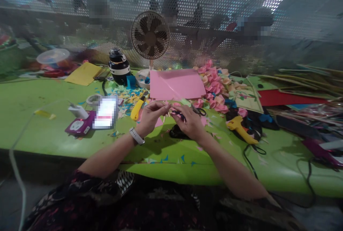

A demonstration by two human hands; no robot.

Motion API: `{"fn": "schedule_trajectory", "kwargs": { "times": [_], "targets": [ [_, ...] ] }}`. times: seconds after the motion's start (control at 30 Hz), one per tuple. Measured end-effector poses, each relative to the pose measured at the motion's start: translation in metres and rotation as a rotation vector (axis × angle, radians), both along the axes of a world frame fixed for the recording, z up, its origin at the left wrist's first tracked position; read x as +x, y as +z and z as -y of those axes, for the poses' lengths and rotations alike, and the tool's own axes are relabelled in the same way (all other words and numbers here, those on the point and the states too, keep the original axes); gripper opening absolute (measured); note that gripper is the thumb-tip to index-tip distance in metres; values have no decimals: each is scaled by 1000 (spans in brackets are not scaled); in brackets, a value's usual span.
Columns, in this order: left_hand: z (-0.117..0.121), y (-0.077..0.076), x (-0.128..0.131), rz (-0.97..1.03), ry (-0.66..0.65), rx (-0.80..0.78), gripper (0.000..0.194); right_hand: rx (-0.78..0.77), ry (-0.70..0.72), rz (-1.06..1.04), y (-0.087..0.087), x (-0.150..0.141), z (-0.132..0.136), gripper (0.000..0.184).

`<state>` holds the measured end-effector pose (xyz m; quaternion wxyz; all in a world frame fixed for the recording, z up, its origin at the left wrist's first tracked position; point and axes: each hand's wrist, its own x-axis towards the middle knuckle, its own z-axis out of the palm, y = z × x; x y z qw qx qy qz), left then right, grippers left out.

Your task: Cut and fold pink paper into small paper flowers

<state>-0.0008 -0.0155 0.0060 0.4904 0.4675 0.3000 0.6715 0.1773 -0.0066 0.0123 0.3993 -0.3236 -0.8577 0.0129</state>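
My left hand (150, 116), with a white band at its wrist, is closed in a pinch above the green table (158, 152). Close beside it, my right hand (189, 123) is closed too, its fingertips nearly meeting the left ones. Whatever they pinch is too small and blurred to name. Dark-handled scissors (200, 111) lie just past the right hand. A dark object (175, 131) sits under that hand, partly hidden. Left of my left hand is a yellow utility knife (137, 108). A pink paper sheet (175, 84) lies beyond both hands.
Pink folded paper pieces (214, 84) are heaped at the back right. A yellow glue gun (242, 130) with a cord lies at right. At left are a lit phone (105, 113) and a purple socket block (77, 126). Behind stand a black jug (119, 67) and a fan (150, 36).
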Motion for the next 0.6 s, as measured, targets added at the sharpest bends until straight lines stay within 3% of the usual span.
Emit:
{"fn": "schedule_trajectory", "kwargs": {
  "times": [0.13, 0.3, 0.43, 0.6],
  "targets": [
    [1, 2, 1, 17, 1, -15, 25, 6, -30, 7, -3, 0, 0, 24],
    [-1, -1, 0, 9, -20, -90, 29, -50, 81, -65, 3, 2, -3, 18],
    [-2, -4, -1, -15, -45, -110, 32, -186, 174, -72, 11, 5, -6, 16],
    [-1, -3, 0, -26, -30, -85, 31, -243, 161, -92, 16, 8, -5, 25]
  ]
}}
